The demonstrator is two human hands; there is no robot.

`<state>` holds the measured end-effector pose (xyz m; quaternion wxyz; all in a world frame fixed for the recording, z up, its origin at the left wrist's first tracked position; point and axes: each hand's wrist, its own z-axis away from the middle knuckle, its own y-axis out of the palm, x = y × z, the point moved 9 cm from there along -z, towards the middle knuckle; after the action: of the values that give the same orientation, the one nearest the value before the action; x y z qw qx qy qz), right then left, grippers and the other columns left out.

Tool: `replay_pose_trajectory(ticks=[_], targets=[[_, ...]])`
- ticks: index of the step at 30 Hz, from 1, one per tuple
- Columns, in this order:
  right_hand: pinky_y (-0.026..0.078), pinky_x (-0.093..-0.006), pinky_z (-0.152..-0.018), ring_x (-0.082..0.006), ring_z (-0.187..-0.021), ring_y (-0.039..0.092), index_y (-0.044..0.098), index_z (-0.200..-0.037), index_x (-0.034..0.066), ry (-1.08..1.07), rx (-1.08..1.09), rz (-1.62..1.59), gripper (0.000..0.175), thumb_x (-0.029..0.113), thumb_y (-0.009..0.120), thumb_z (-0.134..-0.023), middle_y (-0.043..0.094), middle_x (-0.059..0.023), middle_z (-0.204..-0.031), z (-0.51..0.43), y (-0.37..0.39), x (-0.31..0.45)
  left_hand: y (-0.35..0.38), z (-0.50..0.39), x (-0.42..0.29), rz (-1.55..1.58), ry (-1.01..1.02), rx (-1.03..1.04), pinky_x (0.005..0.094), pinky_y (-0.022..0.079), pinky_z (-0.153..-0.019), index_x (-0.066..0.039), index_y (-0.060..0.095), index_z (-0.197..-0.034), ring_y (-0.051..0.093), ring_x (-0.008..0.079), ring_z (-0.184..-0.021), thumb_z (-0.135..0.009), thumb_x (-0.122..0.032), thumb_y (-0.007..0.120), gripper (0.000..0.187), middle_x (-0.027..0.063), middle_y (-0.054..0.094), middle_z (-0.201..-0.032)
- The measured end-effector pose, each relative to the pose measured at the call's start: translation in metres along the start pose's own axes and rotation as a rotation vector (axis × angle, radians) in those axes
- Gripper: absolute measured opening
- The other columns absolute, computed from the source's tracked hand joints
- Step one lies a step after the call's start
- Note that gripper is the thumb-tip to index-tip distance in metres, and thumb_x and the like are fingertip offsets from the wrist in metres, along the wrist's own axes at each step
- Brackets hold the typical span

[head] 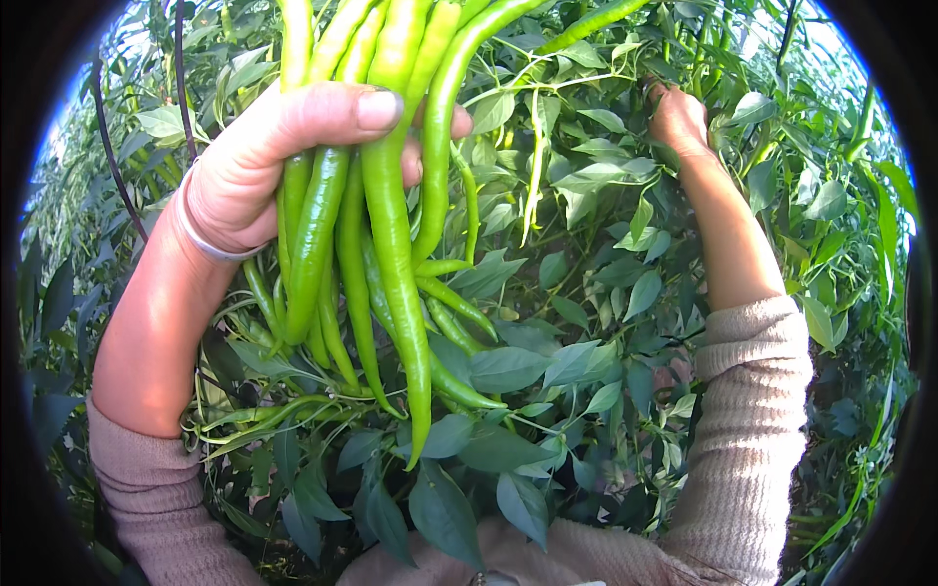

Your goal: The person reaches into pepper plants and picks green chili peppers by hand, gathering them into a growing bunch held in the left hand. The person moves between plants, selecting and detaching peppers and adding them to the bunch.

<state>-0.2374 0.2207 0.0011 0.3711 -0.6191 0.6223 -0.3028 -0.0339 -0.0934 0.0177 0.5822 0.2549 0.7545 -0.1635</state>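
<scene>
A bunch of long green chili peppers (396, 242) hangs from my left hand (293, 139), whose thumb and fingers close around it near the top of the view. The peppers' tips point down and spread out at different lengths. My right hand (678, 121) reaches away into the pepper plant's leaves (637, 176) at the upper right. Foliage hides its fingers, so what they touch does not show. Close to that hand, one more green pepper (593, 26) slants across the top, and a thin pale pepper (536, 161) hangs from a stem.
Dense pepper foliage (506, 366) surrounds both arms and reaches up against my body. A thin dark rod (183, 80) and a bent dark one (110, 154) stand among the plants at the left. Narrow grass-like blades (883, 227) rise at the right.
</scene>
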Motion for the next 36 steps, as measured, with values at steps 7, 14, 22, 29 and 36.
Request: replay_pose_trajectory(ticks=[7,14,22,29,36], targets=[[0.053,-0.0455,-0.075,-0.0377,-0.088,0.065,0.058,-0.098,-0.0018,-0.051,-0.03,0.092,0.024,0.014,0.042,-0.09,0.064,-0.0234,-0.096,-0.001,0.004,0.006,-0.005,0.003,0.002,-0.02,-0.002,-0.004,0.027,0.052,-0.081,0.002,0.05,-0.124,0.061,0.0124,-0.083,-0.081,-0.026,0.066,0.054,0.0143,0.063,-0.109],[0.051,-0.0459,-0.078,-0.0396,-0.091,0.063,0.061,-0.098,0.0012,0.136,0.004,0.026,0.021,0.01,0.052,-0.081,0.064,-0.0227,-0.097,-0.01,-0.009,-0.023,-0.001,-0.005,-0.008,-0.026,0.03,0.025,0.0269,0.051,-0.081,0.002,0.048,-0.125,0.061,0.0127,-0.083,-0.081,-0.026,0.065,0.055,0.0148,0.062,-0.109],[0.047,-0.0429,-0.084,-0.04,-0.096,0.059,0.062,-0.104,0.0014,0.132,-0.07,-0.396,0.03,0.02,0.062,-0.081,0.063,-0.0227,-0.1,0.025,-0.082,-0.015,0.009,-0.01,-0.013,-0.048,0.032,0.004,0.0274,0.052,-0.08,0.002,0.046,-0.128,0.062,0.0134,-0.083,-0.082,-0.022,0.063,0.054,0.016,0.062,-0.11],[0.048,-0.0393,-0.08,-0.032,-0.092,0.06,0.06,-0.105,0.002,-0.449,-0.118,-0.288,0.024,0.014,0.062,-0.084,0.063,-0.0172,-0.097,0.096,-0.153,0.031,0.011,-0.009,-0.014,-0.047,-0.013,-0.017,0.0286,0.053,-0.08,0.001,0.047,-0.127,0.062,0.0133,-0.083,-0.081,-0.02,0.064,0.053,0.0147,0.063,-0.11],[0.044,-0.0315,-0.081,-0.0161,-0.091,0.057,0.06,-0.097,0.001,-0.215,0.067,-0.334,0.02,0.015,0.066,-0.084,0.061,-0.0106,-0.104,0.116,-0.15,0.059,0.013,-0.008,-0.016,0.003,0.0,0.0,0.0293,0.053,-0.079,0.001,0.049,-0.125,0.063,0.0154,-0.083,-0.08,-0.016,0.065,0.051,0.0163,0.063,-0.109]])
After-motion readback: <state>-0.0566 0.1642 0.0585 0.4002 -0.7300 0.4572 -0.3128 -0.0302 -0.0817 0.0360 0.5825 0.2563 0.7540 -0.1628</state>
